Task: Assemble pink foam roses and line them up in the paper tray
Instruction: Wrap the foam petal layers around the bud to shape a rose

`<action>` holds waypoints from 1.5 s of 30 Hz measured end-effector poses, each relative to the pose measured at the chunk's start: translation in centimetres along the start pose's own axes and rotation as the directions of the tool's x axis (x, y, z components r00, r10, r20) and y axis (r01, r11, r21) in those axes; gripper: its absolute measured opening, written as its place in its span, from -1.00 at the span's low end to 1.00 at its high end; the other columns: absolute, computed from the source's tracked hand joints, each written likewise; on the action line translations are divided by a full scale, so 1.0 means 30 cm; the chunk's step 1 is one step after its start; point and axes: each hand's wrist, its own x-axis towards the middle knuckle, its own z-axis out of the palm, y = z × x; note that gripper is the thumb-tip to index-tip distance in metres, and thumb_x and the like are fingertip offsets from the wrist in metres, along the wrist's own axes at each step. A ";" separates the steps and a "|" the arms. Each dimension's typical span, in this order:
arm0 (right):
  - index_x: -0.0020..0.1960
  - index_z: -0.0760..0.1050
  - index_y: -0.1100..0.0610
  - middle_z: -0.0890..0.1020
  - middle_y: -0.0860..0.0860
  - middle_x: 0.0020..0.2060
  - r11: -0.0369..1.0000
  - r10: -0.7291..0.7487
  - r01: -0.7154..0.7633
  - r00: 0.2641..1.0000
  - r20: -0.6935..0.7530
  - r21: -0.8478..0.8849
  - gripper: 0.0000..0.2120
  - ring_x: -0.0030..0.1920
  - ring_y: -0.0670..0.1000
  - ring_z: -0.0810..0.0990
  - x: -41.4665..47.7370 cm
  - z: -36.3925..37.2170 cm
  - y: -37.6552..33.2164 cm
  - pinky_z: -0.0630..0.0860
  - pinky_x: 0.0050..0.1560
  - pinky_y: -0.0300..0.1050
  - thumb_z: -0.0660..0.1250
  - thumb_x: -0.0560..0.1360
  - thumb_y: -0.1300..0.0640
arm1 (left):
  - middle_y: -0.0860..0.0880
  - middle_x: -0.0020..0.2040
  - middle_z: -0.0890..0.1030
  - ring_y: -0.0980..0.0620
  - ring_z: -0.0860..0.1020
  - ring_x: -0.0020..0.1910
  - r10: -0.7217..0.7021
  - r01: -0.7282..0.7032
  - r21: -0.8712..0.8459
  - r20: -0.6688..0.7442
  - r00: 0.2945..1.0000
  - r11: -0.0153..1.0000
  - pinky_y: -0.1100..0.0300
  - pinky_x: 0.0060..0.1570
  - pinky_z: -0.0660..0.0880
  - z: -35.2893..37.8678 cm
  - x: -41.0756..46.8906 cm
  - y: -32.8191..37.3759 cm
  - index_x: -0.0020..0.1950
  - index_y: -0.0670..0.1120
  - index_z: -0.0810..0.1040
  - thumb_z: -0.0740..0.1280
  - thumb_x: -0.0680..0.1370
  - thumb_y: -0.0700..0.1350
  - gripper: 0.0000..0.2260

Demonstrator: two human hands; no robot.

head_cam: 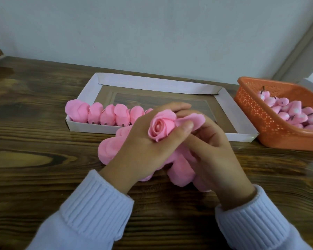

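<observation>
My left hand [141, 141] grips a pink foam rose [162, 128] between thumb and fingers, its spiral centre facing up. My right hand [211, 150] pinches a loose pink petal [193, 120] against the rose's right side. Under both hands lies a heap of loose pink petals [110, 148] on the table. Behind them stands the white paper tray [172, 83], with several finished roses [105, 114] lined up along its near left edge.
An orange perforated basket [257, 109] at the right holds several pink rose buds [293, 112] with dark stems. The table is dark wood [34, 159]. A pale wall rises right behind the tray.
</observation>
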 end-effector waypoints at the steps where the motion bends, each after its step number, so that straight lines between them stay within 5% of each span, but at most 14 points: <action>1: 0.04 0.63 0.09 0.66 0.07 0.01 1.000 -0.012 0.012 1.000 -0.020 -0.028 -0.82 0.08 0.07 0.62 0.000 -0.001 -0.001 0.56 0.04 -0.08 0.34 0.48 0.25 | 0.28 0.00 0.65 0.35 0.56 0.08 0.026 -0.025 0.026 -0.004 1.000 0.999 0.50 0.00 0.43 0.001 0.001 0.000 0.16 0.07 0.55 0.39 0.49 -0.03 -0.75; 9: -0.04 0.58 0.12 0.68 -0.06 -0.17 0.847 -0.271 0.171 0.954 -0.132 -0.503 -0.88 -0.13 -0.10 0.65 -0.006 0.007 -0.015 0.54 -0.12 -0.28 0.30 0.55 0.27 | 0.24 0.12 0.59 0.26 0.56 0.13 0.025 -0.026 0.064 0.024 0.999 0.998 0.31 0.07 0.53 0.002 0.007 -0.014 0.20 0.18 0.49 0.42 0.46 0.01 -0.67; 22: -0.06 0.58 0.06 0.63 0.06 -0.19 0.692 -0.433 0.296 0.900 -0.051 -0.658 -0.90 -0.16 0.06 0.58 -0.010 -0.006 -0.031 0.53 -0.13 -0.12 0.40 0.44 0.20 | 0.16 0.02 0.67 0.23 0.60 0.07 -0.014 0.013 0.043 0.028 1.000 0.999 0.36 0.02 0.52 0.003 0.005 -0.010 0.10 0.14 0.56 0.45 0.40 -0.01 -0.71; 26: -0.02 0.57 0.02 0.65 0.04 -0.20 0.720 -0.416 0.283 0.907 -0.069 -0.633 -0.85 -0.17 0.10 0.59 -0.010 -0.005 -0.027 0.56 -0.13 -0.09 0.41 0.43 0.19 | 0.10 -0.14 0.65 0.17 0.60 -0.16 -0.008 0.009 0.023 -0.033 0.999 1.000 0.35 -0.17 0.53 0.015 -0.003 0.001 -0.15 0.12 0.59 0.45 0.42 0.05 -0.92; 29: 0.06 0.55 0.09 0.65 0.01 -0.18 0.815 -0.371 0.257 0.920 -0.126 -0.520 -0.78 -0.18 0.08 0.61 -0.011 0.006 -0.026 0.58 -0.14 -0.12 0.42 0.42 0.17 | -0.02 -0.25 0.63 0.08 0.59 -0.27 -0.070 0.064 -0.039 -0.157 0.985 0.997 0.37 -0.31 0.49 0.028 -0.010 -0.003 -0.26 -0.02 0.57 0.40 0.31 0.24 -0.67; 34: 0.06 0.45 0.09 0.61 -0.13 -0.15 0.865 -0.347 0.244 0.922 -0.173 -0.438 -0.81 -0.12 -0.14 0.59 -0.011 0.015 -0.020 0.53 -0.08 -0.25 0.34 0.46 0.18 | -0.01 -0.32 0.63 0.12 0.60 -0.29 -0.219 0.132 -0.308 -0.269 0.938 0.942 0.32 -0.28 0.53 0.038 0.002 -0.017 -0.17 -0.07 0.62 0.42 0.24 0.19 -0.63; 40: 0.10 0.43 0.07 0.62 -0.08 0.00 0.863 -0.207 0.114 0.968 -0.139 -0.492 -0.74 0.01 0.00 0.62 -0.015 0.037 0.014 0.54 0.07 -0.04 0.38 0.44 0.23 | 0.02 -0.29 0.69 0.10 0.68 -0.23 -0.352 0.199 -0.553 -0.184 0.918 0.809 0.29 -0.29 0.56 0.053 0.004 -0.023 -0.27 0.03 0.69 0.45 0.40 0.04 -0.89; 45: 0.11 0.45 0.15 0.63 -0.01 0.00 0.909 -0.143 0.062 0.975 -0.169 -0.412 -0.72 0.07 0.00 0.62 -0.010 0.032 0.012 0.53 0.15 -0.03 0.39 0.43 0.22 | 0.02 -0.28 0.69 0.10 0.69 -0.20 -0.367 0.219 -0.586 -0.145 0.919 0.780 0.28 -0.25 0.58 0.069 0.002 -0.016 -0.29 0.07 0.70 0.38 0.41 0.02 -0.87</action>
